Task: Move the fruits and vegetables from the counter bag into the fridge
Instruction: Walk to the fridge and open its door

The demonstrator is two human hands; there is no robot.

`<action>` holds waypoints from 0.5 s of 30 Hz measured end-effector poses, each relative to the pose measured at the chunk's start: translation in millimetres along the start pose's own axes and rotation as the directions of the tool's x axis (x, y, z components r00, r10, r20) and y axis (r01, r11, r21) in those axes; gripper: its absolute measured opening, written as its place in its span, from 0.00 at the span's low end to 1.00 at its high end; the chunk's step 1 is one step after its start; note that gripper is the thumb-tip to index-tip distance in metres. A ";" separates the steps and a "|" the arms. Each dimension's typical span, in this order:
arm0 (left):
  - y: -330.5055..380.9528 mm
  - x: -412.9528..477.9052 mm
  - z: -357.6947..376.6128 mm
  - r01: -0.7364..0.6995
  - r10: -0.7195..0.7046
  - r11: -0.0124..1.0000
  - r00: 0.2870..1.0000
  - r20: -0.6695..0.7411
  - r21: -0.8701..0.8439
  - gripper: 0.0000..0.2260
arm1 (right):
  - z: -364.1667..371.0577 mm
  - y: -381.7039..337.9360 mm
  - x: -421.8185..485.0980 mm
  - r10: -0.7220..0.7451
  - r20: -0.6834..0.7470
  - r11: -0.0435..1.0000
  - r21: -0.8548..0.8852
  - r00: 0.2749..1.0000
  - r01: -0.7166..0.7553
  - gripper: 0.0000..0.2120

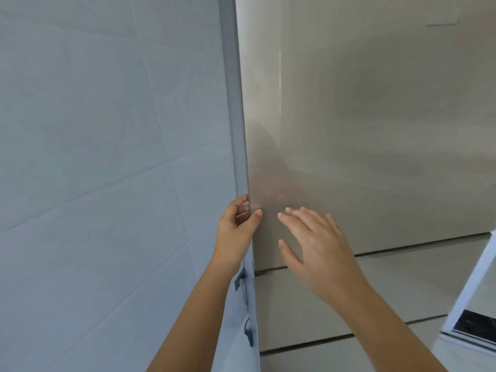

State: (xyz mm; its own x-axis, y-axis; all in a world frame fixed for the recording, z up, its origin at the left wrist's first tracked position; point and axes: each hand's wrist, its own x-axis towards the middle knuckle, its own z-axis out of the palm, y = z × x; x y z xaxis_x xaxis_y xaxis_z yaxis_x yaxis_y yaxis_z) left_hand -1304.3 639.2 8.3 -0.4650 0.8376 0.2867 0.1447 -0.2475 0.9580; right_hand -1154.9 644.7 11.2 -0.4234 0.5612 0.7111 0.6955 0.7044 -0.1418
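Observation:
The fridge door (pixel 362 124), a glossy beige panel, fills the right half of the head view and looks closed. My left hand (pixel 237 229) grips the door's left edge, fingers curled behind it and thumb on the front. My right hand (pixel 314 242) hovers just in front of the door with its fingers spread and nothing in it. No fruit, vegetables or bag are in view.
A wall of pale grey tiles (pixel 107 157) stands close on the left, right up against the fridge side. The tiled floor (pixel 402 291) shows below the door. A white, shiny object's corner (pixel 472 312) pokes in at the lower right.

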 end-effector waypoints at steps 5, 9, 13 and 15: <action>-3.5 0.7 1.1 0.067 -0.067 0.993 0.998 0.000 -0.096 0.17 | -0.9 -3.9 -0.9 0.009 -0.004 1.000 -0.002 1.000 -0.009 0.21; -1.0 -1.7 0.7 0.076 -0.074 0.990 0.997 0.015 -0.115 0.17 | -7.4 -9.5 -5.9 0.024 -0.011 1.000 -0.002 1.000 -0.024 0.21; 1.9 -9.7 0.7 0.067 -0.065 0.986 0.998 0.017 -0.154 0.17 | -16.2 -14.0 -16.3 0.044 -0.020 0.998 -0.035 0.999 -0.044 0.21; 4.0 -19.7 0.9 0.055 -0.052 0.984 0.998 0.020 -0.172 0.16 | -22.1 -15.6 -23.9 0.050 -0.024 0.997 -0.050 0.998 -0.051 0.21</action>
State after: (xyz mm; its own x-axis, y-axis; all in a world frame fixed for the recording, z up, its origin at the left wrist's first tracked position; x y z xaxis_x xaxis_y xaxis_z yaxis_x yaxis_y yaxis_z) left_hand -1293.8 622.2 6.5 -0.4544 0.8590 0.2360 -0.0337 -0.2812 0.9590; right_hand -1142.8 610.7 11.6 -0.3740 0.5853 0.7194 0.7447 0.6519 -0.1432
